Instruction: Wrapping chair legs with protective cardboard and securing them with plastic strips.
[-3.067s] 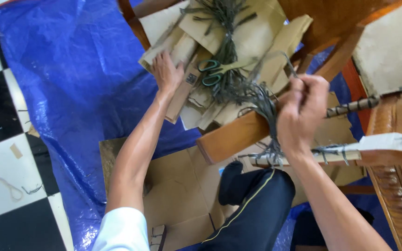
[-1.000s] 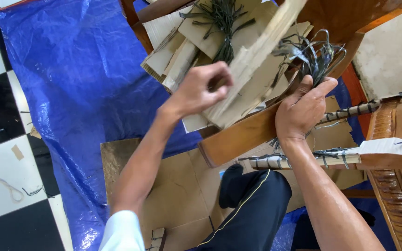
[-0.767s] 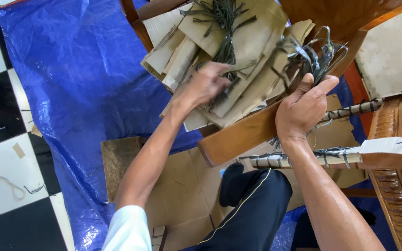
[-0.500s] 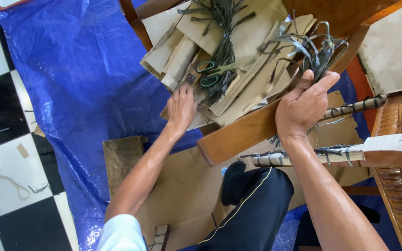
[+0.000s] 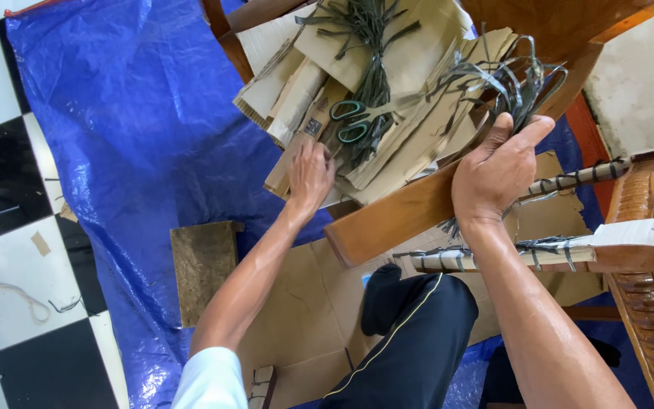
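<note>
Left hand: the left hand (image 5: 310, 173) lies palm down with its fingers spread on the near edge of a heap of cardboard strips (image 5: 410, 129), gripping nothing.
Right hand: the right hand (image 5: 496, 170) is closed around a loose bunch of grey-green plastic strapping (image 5: 509, 79), thumb up; the loops fan out above the fingers.
Scissors: green-handled scissors (image 5: 353, 121) lie on the cardboard just beyond the left hand's fingertips, not touched.
Tied bundle: a second bundle of dark straps (image 5: 369, 30) lies on the cardboard at the far side of the heap.
Support: the cardboard heap rests on a brown wooden furniture frame (image 5: 395, 220) that crosses below both hands.
Wrapped rails: two wooden rails bound in paper and strapping (image 5: 493, 256) run to the right, near the right wrist.
Floor: a blue tarpaulin (image 5: 138, 129) covers the black-and-white tiled floor (image 5: 9, 250); flat cardboard sheets (image 5: 297, 303) lie on it under the arms.
</note>
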